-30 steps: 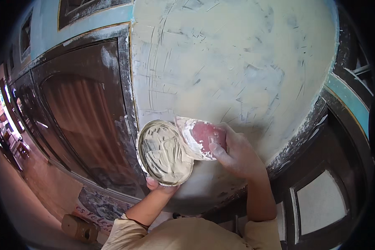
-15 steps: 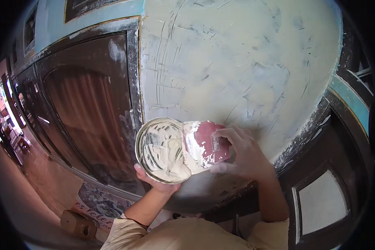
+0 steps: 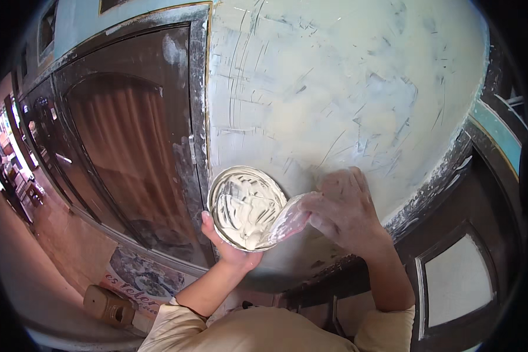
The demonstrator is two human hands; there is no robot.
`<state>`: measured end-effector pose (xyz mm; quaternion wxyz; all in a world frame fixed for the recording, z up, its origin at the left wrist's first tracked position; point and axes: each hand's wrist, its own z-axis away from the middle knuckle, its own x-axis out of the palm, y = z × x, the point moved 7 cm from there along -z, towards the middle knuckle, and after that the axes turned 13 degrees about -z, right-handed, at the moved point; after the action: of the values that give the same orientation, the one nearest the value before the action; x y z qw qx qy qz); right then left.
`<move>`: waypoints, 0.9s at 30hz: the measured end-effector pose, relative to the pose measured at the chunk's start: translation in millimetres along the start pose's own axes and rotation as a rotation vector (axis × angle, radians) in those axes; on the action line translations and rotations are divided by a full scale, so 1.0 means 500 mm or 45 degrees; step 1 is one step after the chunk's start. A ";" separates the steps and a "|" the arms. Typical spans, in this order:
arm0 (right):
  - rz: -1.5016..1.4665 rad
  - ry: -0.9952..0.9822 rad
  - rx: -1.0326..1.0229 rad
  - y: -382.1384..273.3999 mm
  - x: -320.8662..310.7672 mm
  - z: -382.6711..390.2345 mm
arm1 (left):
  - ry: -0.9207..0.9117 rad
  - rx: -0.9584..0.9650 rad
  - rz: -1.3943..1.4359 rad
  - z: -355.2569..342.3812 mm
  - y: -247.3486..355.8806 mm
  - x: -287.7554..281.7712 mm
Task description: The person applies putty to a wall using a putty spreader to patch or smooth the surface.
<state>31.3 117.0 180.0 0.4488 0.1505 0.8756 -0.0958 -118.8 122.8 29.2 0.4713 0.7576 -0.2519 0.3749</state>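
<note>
My left hand [image 3: 236,253] holds a round, shallow tin [image 3: 211,202] from below, its thumb up against the side. Cream-coloured putty [image 3: 240,212] is smeared across the inside in ridges. My right hand [image 3: 349,214] pinches a thin, pinkish-red putty scraper [image 3: 291,218] between thumb and fingers. White putty coats the scraper, which is tilted nearly edge-on, its far end at the tin's right rim. In front of both hands stands a wall [image 3: 334,105] patched with pale putty and dark scratches.
A dark wooden door frame [image 3: 198,88] with a brown curtain [image 3: 120,135] behind it borders the wall on the left. Dark woodwork with a white panel [image 3: 456,281] is at right. A brown plastic stool [image 3: 107,305] and a printed banner [image 3: 144,276] lie low at left.
The scraper has turned from showing its broad face to nearly edge-on at the tin's rim. The tin has shifted slightly right in view, and my right hand has rolled over.
</note>
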 end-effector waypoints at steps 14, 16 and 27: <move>-0.539 0.016 0.476 0.012 0.000 -0.004 | -0.139 -0.095 -0.031 0.079 0.012 0.026; -0.566 -0.033 0.485 0.007 0.008 -0.007 | -0.117 -0.107 0.006 0.083 0.011 0.024; -0.425 -0.133 0.512 0.024 0.054 -0.012 | -0.106 -0.182 0.020 0.088 -0.005 0.012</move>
<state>16.0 134.9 161.0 0.4325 0.0850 0.8273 -0.3483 -98.7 83.9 20.5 0.5105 0.7349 -0.3032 0.3278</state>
